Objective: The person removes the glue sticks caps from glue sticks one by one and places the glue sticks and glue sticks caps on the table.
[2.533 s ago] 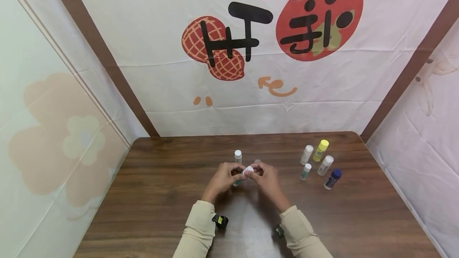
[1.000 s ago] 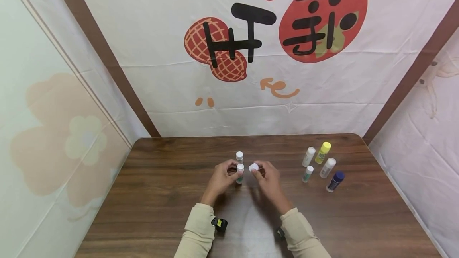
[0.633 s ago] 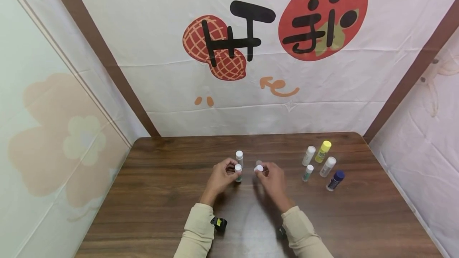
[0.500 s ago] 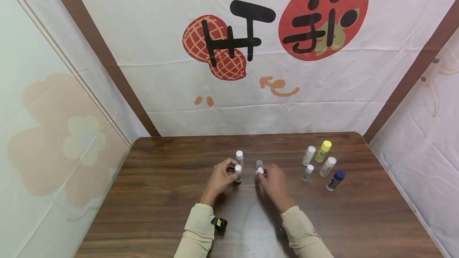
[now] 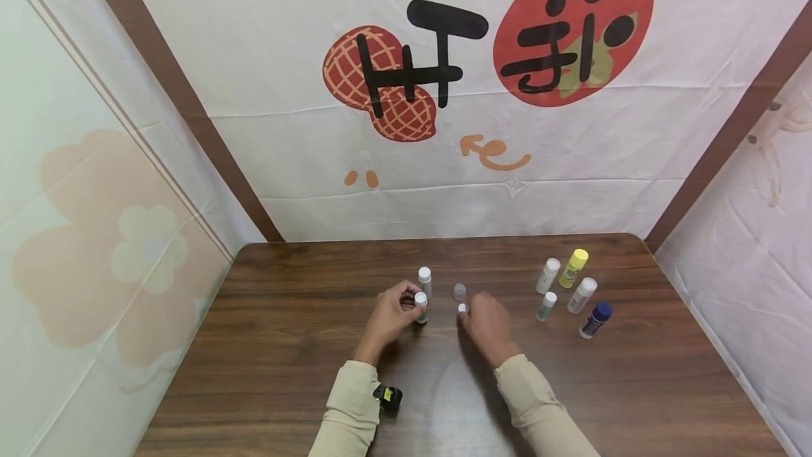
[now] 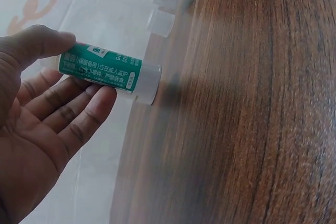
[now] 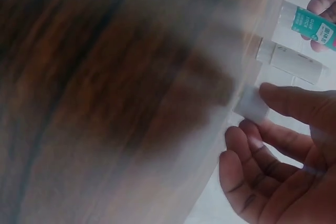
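Observation:
My left hand [image 5: 388,316] holds a green-labelled glue stick [image 6: 102,69] upright between thumb and fingers, its white base at the tabletop. Right behind it stands a white glue stick [image 5: 425,279], whose grey-white label shows in the right wrist view. To the right, my right hand [image 5: 488,321] pinches a small white cap [image 7: 253,103] between thumb and fingertips, low over the table. A translucent cap [image 5: 459,292] sits on the table just beyond those fingers. The left thumb covers part of the green glue stick's upper end in the left wrist view.
Several glue sticks stand in a cluster at the right: white ones, a small green-labelled one [image 5: 546,307], a yellow one [image 5: 574,268] and a dark blue one [image 5: 595,320]. The brown wooden table [image 5: 304,316] ends at a printed white curtain [image 5: 304,210] behind.
Both hands were together at the green glue stick; the right has since drawn away rightward and lowered the white cap toward the table. The left hand still holds the glue stick.

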`<state>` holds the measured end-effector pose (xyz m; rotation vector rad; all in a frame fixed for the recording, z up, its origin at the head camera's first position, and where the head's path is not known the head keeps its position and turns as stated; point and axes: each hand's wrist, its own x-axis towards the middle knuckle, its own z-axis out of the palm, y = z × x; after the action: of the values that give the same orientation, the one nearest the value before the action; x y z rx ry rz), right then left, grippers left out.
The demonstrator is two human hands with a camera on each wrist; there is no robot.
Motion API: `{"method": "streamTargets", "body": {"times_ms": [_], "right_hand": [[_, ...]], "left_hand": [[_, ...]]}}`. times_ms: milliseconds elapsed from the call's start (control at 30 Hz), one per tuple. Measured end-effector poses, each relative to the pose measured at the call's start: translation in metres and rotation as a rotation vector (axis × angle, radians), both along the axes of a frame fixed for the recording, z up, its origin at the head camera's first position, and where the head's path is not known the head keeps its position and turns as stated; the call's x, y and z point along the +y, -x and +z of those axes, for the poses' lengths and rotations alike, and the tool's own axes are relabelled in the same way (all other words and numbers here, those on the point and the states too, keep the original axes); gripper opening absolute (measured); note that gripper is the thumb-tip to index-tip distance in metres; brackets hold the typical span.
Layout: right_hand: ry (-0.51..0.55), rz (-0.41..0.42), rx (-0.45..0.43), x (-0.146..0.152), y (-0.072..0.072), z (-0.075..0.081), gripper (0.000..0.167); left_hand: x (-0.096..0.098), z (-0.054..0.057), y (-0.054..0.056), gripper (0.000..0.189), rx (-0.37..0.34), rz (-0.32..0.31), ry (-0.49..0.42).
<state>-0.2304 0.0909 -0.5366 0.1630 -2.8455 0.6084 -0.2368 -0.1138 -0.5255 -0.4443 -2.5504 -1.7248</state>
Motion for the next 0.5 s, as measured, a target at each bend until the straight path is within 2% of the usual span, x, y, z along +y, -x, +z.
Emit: {"method": "streamTargets", "body": {"times_ms": [167, 333, 500], "right_hand": [[0.003, 0.006, -0.038, 0.0014, 0.0030, -0.0015, 0.033], [0.006, 0.007, -0.038, 0.0012, 0.0052, -0.0006, 0.031], [-0.020, -0.013, -0.076, -0.0010, 0.0061, 0.0018, 0.026]], "left_hand": [[-0.0001, 0.0007, 0.0003, 0.020, -0.006, -0.003, 0.005], [0.0014, 0.0022, 0.0009, 0.021, -0.014, 0.009, -0.009], [0.0032, 0.0018, 0.0011, 0.021, -0.008, 0.009, -0.013]]}}
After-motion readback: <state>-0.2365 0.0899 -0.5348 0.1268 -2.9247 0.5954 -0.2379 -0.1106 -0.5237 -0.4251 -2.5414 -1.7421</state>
